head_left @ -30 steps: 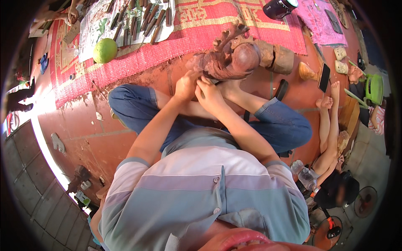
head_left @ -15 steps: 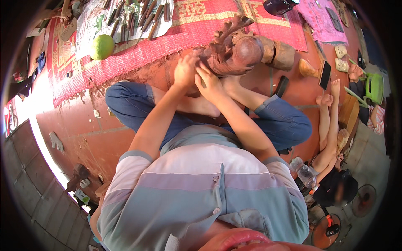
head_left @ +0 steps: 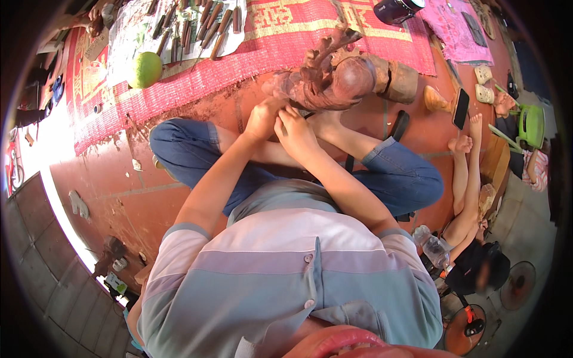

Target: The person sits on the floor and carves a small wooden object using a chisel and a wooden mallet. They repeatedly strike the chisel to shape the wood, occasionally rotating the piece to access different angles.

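A reddish-brown wood carving (head_left: 353, 80), with a rounded bulge and a knobbly branch-like part, lies on the tiled floor beyond my crossed legs. My left hand (head_left: 263, 121) is at its near left end, fingers bent inward and mostly hidden. Close beside it, my right hand (head_left: 295, 129) has its fingers curled in, the tips near the left hand's. Whatever might be between the fingers is too small or covered to make out. The carving's left end shows just past my fingertips. My bare foot (head_left: 326, 125) rests below the carving.
A red patterned mat (head_left: 197, 95) holds several wooden-handled carving tools (head_left: 209, 30) on a pale sheet, a green round fruit (head_left: 145, 70) and a dark cup (head_left: 399, 11). To the right stand a propped phone (head_left: 461, 108) and another person's bare legs (head_left: 474, 155). Wood scraps dot the floor.
Both my hands have drawn back slightly toward me, uncovering more of the carving's left end. My right hand's fingers, stretched before, are now curled in.
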